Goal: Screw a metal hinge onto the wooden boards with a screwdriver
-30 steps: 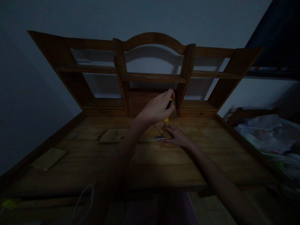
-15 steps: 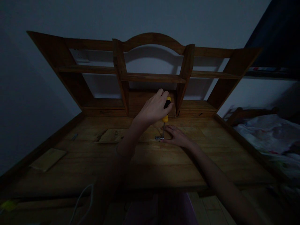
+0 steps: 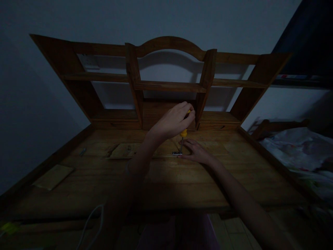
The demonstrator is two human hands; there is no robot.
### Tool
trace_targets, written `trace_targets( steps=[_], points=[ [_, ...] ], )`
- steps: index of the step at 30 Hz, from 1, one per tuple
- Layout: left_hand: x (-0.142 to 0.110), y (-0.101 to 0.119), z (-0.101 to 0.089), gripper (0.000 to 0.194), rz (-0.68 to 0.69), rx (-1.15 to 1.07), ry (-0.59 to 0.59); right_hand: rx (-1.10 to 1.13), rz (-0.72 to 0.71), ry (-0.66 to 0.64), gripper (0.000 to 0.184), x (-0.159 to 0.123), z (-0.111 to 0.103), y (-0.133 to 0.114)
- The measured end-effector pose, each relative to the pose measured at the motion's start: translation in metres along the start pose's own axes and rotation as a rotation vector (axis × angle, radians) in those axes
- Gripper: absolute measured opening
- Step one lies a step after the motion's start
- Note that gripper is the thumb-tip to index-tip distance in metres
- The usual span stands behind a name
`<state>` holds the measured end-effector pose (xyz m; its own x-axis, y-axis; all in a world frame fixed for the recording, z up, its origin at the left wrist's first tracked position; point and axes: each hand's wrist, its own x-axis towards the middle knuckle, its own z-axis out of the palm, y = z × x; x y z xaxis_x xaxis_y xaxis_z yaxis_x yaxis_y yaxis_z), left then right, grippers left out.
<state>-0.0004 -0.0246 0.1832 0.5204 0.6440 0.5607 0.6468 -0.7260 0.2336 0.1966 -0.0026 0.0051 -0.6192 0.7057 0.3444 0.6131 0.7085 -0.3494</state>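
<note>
My left hand [image 3: 171, 121] is closed around the yellow and black handle of a screwdriver [image 3: 184, 133], which stands nearly upright. Its shaft runs down to the right end of a small metal hinge-like plate [image 3: 177, 153]. That plate lies at the front edge of a long thin wooden board [image 3: 122, 151] on the desk. My right hand [image 3: 196, 151] rests low on the board with thumb and fingers apart on either side of the screwdriver tip. The thumb is at the plate's right end; whether it presses the plate I cannot tell.
A wooden shelf unit [image 3: 169, 85] rises at the back of the desk [image 3: 177, 187]. On the left lie a small metal piece [image 3: 83, 151] and a flat wooden piece [image 3: 53, 177]. A white cable [image 3: 90, 217] hangs at the front left. Plastic-covered things [image 3: 296, 146] stand at right.
My left hand has turned on the screwdriver handle and moved slightly right and down, covering more of it. My right hand, the plate and the board stay where they were.
</note>
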Motion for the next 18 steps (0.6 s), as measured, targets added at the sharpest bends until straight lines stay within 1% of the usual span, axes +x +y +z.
trace_targets(
  steps=[4,7,12,15,18],
  points=[
    [0.0026,-0.0031,0.0029,0.031,0.01,0.071,0.061,0.009,-0.015,0.004,0.063,0.0006,-0.0007,-0.0006],
    [0.0043,-0.0061,0.0047,0.027,0.006,0.098,0.081,0.009,-0.01,0.005,0.062,0.0006,-0.0006,-0.0005],
    [0.0032,-0.0044,0.0011,0.019,0.01,0.057,0.08,0.01,0.006,-0.006,0.066,0.0001,-0.0017,-0.0019],
    [0.0012,-0.0025,-0.0005,0.023,0.02,0.011,0.076,0.006,0.014,-0.013,0.066,0.0002,-0.003,-0.0037],
    [0.0001,-0.0025,0.0009,0.025,0.0,-0.01,0.076,0.006,0.016,-0.016,0.065,0.0,-0.0038,-0.0045]
  ],
)
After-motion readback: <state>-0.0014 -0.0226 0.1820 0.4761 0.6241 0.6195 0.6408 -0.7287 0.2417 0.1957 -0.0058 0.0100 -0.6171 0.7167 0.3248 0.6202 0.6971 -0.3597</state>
